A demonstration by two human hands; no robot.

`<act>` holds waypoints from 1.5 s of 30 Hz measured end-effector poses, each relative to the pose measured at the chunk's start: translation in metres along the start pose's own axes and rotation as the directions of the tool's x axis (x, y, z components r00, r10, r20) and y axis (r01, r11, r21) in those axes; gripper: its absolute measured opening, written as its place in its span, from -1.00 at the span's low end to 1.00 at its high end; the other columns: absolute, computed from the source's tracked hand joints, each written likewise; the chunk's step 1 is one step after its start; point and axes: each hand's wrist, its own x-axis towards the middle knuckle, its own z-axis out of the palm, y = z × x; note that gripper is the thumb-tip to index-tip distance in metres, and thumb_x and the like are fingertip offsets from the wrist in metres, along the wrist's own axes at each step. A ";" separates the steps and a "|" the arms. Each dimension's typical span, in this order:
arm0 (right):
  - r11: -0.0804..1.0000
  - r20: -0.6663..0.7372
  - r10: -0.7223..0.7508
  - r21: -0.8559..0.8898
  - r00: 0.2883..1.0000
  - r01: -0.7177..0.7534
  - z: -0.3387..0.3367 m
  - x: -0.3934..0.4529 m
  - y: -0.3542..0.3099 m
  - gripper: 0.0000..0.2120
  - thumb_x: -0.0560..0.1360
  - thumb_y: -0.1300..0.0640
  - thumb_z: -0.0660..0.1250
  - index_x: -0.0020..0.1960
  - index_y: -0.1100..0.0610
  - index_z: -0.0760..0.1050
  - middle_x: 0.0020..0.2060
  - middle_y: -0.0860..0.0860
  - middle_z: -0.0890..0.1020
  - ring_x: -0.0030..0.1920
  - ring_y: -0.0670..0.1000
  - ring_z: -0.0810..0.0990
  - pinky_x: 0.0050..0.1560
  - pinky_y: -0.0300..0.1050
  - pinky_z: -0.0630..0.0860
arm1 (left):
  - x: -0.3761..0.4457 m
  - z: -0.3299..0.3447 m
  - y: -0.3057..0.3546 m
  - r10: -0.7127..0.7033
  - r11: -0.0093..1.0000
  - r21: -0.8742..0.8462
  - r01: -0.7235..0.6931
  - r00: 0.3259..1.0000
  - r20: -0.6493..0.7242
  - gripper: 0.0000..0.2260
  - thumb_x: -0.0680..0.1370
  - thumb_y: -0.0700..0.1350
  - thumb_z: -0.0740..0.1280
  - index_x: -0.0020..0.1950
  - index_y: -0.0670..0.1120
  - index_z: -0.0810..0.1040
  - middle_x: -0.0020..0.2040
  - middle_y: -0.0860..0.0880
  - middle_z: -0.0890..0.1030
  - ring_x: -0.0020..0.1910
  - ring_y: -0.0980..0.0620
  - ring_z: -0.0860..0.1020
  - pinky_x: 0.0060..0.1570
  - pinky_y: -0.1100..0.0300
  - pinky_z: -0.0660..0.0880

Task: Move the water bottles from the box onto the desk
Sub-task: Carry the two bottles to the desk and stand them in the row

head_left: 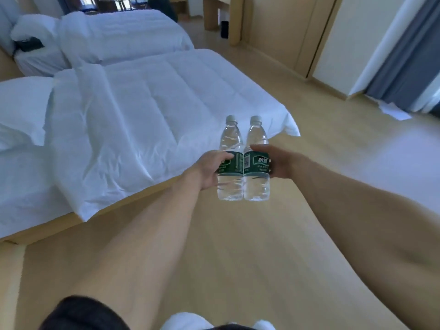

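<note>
The left hand gripped one green-labelled water bottle around its label, and the right hand gripped a second water bottle the same way, fingers curled round each. Both bottles stood upright and touching, held in the air just beyond the foot corner of the near bed, above the wooden floor. Neither box nor desk was in view, so this pair appeared to be mid-carry, with the setting-down yet to do.
</note>
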 end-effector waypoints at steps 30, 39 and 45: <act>0.913 -0.551 0.102 0.382 0.828 0.141 -0.308 0.089 -0.074 -0.61 0.55 -0.13 0.38 0.30 0.01 0.48 0.14 0.08 0.65 0.13 0.14 0.64 0.18 0.27 0.56 | 0.341 0.235 0.145 -0.255 0.940 0.335 0.072 0.801 0.542 -0.72 0.68 0.12 0.18 0.16 0.02 0.61 -0.16 -0.01 0.71 -0.22 -0.02 0.70 -0.23 -0.04 0.63; 0.894 -0.576 0.095 0.407 0.812 0.184 -0.393 0.110 -0.082 -0.58 0.50 -0.11 0.44 0.30 -0.01 0.48 0.11 0.11 0.63 0.20 0.18 0.63 0.19 0.37 0.54 | 0.409 0.300 0.162 -0.240 0.906 0.423 0.020 0.848 0.473 -0.72 0.64 0.09 0.33 0.20 -0.05 0.39 0.03 -0.10 0.57 -0.08 -0.13 0.57 -0.29 -0.13 0.60; 0.902 -0.555 0.075 0.392 0.828 0.182 -0.478 0.144 -0.098 -0.59 0.53 -0.11 0.41 0.31 0.01 0.48 0.05 0.07 0.64 0.08 0.14 0.64 0.21 0.32 0.54 | 0.478 0.361 0.174 -0.222 0.897 0.442 0.009 0.874 0.433 -0.67 0.62 0.12 0.34 0.26 -0.04 0.40 0.04 -0.07 0.59 -0.07 -0.10 0.58 -0.29 -0.11 0.60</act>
